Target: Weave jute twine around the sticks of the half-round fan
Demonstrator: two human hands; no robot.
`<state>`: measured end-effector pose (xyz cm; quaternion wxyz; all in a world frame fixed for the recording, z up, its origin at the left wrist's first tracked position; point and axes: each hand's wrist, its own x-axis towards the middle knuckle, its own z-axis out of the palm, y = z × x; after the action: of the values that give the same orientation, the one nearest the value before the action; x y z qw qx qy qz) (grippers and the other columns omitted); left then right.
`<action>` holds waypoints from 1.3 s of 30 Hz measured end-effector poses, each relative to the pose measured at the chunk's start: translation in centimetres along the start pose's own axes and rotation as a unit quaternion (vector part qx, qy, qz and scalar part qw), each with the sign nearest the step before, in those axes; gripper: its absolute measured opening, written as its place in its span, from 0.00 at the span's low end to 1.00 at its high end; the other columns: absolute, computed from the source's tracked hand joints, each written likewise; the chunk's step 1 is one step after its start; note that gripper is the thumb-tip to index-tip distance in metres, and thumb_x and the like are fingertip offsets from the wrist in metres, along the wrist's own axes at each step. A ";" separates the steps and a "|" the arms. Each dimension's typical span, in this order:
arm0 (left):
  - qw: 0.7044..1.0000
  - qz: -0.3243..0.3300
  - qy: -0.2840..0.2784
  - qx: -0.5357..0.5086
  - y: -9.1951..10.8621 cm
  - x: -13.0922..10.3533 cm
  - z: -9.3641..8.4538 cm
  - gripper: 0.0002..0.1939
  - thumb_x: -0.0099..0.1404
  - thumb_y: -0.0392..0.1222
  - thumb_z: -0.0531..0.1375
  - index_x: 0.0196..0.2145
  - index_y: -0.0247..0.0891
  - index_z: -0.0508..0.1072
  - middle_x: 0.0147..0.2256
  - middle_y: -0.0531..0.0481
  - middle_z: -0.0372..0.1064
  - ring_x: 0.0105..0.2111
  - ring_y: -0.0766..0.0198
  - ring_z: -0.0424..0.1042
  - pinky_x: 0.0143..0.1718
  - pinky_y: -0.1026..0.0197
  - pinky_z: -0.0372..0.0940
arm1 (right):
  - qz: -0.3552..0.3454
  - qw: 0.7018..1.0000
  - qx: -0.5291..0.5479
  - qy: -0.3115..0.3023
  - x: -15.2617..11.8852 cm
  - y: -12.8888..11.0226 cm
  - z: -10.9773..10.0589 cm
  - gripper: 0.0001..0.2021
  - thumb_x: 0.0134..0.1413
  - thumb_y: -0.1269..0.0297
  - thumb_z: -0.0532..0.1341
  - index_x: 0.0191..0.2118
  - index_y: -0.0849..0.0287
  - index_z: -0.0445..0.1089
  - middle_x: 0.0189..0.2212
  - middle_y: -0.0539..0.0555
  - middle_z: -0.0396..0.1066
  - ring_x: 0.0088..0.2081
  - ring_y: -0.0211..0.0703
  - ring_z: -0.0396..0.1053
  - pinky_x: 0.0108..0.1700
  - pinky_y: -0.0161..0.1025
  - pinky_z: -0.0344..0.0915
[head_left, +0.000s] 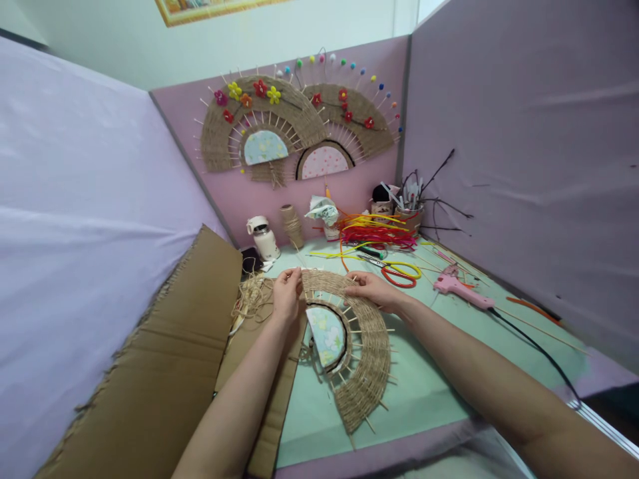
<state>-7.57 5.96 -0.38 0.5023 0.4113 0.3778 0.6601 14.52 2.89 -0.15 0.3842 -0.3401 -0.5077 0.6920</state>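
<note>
A woven twine fan (373, 346) with thin sticks poking out of its edge is tilted on its side over the table. Its half-round centre (327, 336) is covered in pale blue flowered cloth. My left hand (287, 296) pinches the fan's upper left end, fingers pressed together near a strand of twine; the fingertips partly hide what they grip. Along the upper rim, my right hand (369, 291) holds the woven band, thumb on the front and the other fingers mostly behind it. A loose tangle of twine (252, 298) lies left of my left hand.
Cardboard sheets (164, 372) stand and lie at left. Scissors (399, 271), a pink glue gun (462, 291) with its cord, and pipe cleaners (379, 233) lie right and behind. A twine spool (292, 226) and white bottle (263, 238) stand at back. Finished fans (264, 110) hang on the pink panel.
</note>
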 end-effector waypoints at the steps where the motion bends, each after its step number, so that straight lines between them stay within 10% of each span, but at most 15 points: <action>1: 1.000 0.000 -0.006 -0.002 0.0 0.0 -0.1 0.13 0.52 0.46 0.66 0.30 0.35 0.69 0.24 0.54 0.68 0.24 0.72 0.69 0.29 0.68 0.62 | -0.004 1.000 0.001 0.000 0.0 0.0 0.0 0.18 0.38 0.59 0.70 0.35 0.57 0.64 0.27 0.48 0.74 0.29 0.41 0.74 0.30 0.36 0.69; 19: 0.997 0.040 -0.023 0.063 -0.2 1.0 -1.3 0.12 0.50 0.45 0.68 0.27 0.35 0.71 0.21 0.57 0.63 0.21 0.74 0.58 0.24 0.70 0.54 | -0.008 1.000 0.008 -0.009 -0.1 -0.1 0.0 0.19 0.38 0.59 0.70 0.36 0.57 0.63 0.27 0.47 0.73 0.28 0.41 0.74 0.28 0.36 0.70; 39: 0.995 -0.074 0.014 -0.068 1.1 -0.3 0.5 0.04 0.55 0.35 0.63 0.30 0.32 0.75 0.32 0.46 0.76 0.33 0.67 0.74 0.41 0.64 0.67 | -0.009 1.000 0.001 -0.001 0.1 0.2 0.1 0.19 0.39 0.59 0.70 0.36 0.57 0.63 0.27 0.48 0.73 0.29 0.41 0.74 0.29 0.36 0.70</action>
<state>-7.40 5.53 0.75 0.5715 0.3374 0.3686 0.6509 14.37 2.87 -0.30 0.3906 -0.3347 -0.5103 0.6892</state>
